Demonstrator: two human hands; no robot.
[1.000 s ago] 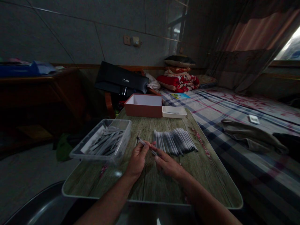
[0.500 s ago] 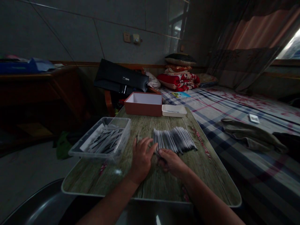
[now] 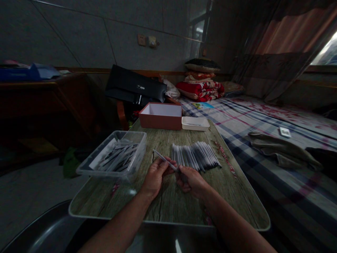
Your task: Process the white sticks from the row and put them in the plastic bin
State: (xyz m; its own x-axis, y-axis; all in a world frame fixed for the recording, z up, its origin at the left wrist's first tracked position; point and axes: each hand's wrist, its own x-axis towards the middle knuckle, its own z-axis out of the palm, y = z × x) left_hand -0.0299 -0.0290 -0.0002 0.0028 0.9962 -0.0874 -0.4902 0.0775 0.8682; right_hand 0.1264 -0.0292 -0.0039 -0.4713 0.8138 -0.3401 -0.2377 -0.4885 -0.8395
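Both of my hands hold one slim pen [image 3: 163, 160] just above the wooden table [image 3: 168, 203]. My left hand [image 3: 155, 175] pinches its middle, and my right hand [image 3: 191, 180] is closed round its near end. The pen's tip points up and to the left. Just beyond my hands, a row of several like pens [image 3: 196, 154] lies side by side on the table. A clear plastic tub [image 3: 116, 156] with several grey pen parts sits to the left of my left hand.
A brown open box [image 3: 161, 116] and a small white tray [image 3: 195, 123] stand at the table's far end. A bed with a checked sheet [image 3: 263, 140], a cloth [image 3: 281, 149] and folded blankets [image 3: 200, 89] runs along the right. A dark desk [image 3: 39, 102] is at the left.
Half a second ago my left hand lay flat over the pen on the table; now both hands have lifted the pen and hold it above the table.
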